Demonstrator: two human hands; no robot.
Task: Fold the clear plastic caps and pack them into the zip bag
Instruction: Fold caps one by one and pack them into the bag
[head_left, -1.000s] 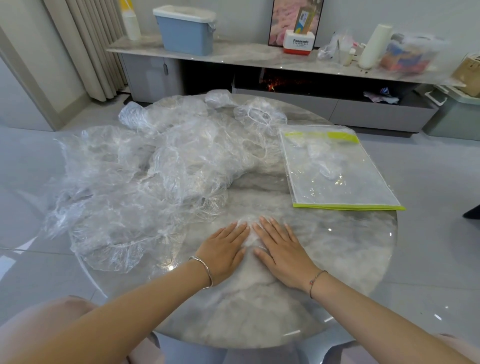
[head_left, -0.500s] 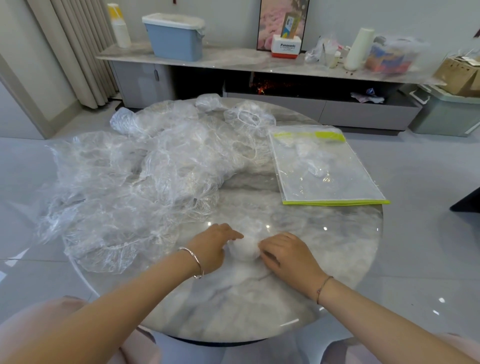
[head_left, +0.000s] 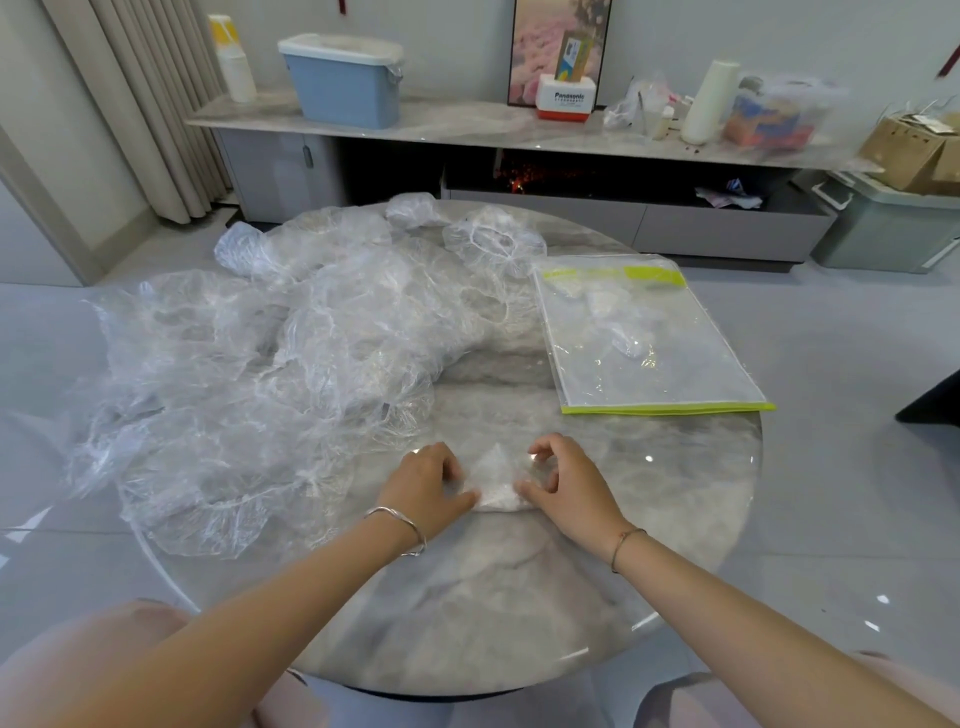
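The pile of caps (head_left: 260, 374) covers the left half of the table (head_left: 519, 597) and overhangs its left edge. The zip bag (head_left: 639, 338) lies flat on the table's far right. At the table's near middle, the folded cap (head_left: 496, 478) sits between the left hand (head_left: 426, 488) and the right hand (head_left: 566, 483), both gripping it. A sideboard (head_left: 467, 124) stands behind the table.

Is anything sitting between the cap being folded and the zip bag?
Nothing visible: only bare table separates the folded cap, pinched by the left hand and right hand, from the zip bag farther right. The loose cap pile lies left, off that path.
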